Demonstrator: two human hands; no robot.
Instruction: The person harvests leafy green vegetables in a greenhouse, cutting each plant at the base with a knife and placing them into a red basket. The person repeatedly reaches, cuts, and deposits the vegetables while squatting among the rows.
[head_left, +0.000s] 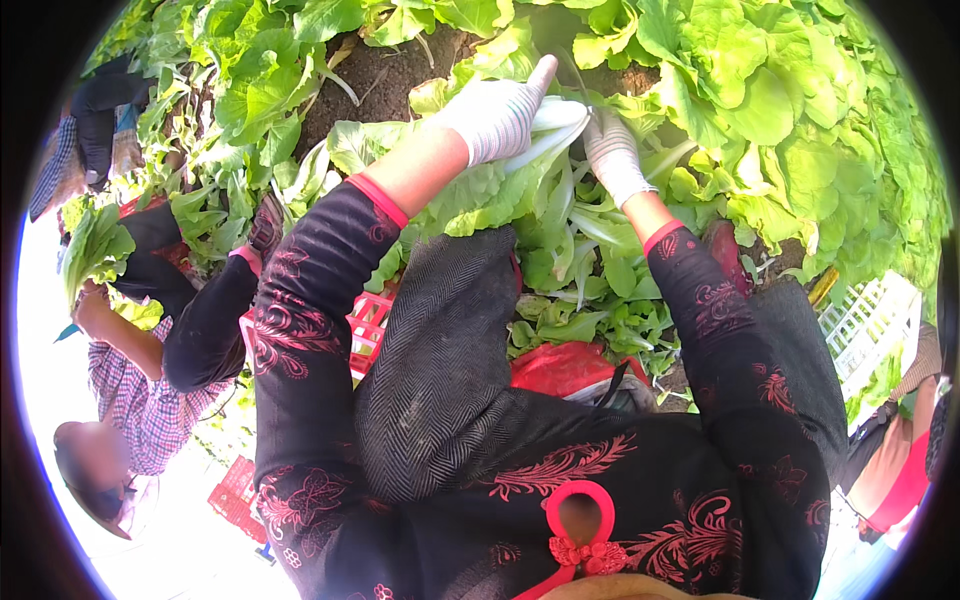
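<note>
Both hands wear white striped knit gloves. My left hand (499, 112) is closed around a head of leafy greens (517, 180), its thumb raised. The pale stem end of this head points right, towards my other hand. My right hand (616, 154) is at that cut-looking end, its fingers curled on what seems to be a knife (576, 71), whose thin blade reaches up and is blurred. The handle is hidden in the glove. Loose leaves with white stalks (562, 217) lie just below both hands.
Leafy greens (757, 82) grow above and right, with bare soil (379, 82) at upper left. A red plastic crate (367, 330) stands by my left knee, a white crate (870, 330) at right. A co-worker (142, 367) at left holds greens; other people show at both edges.
</note>
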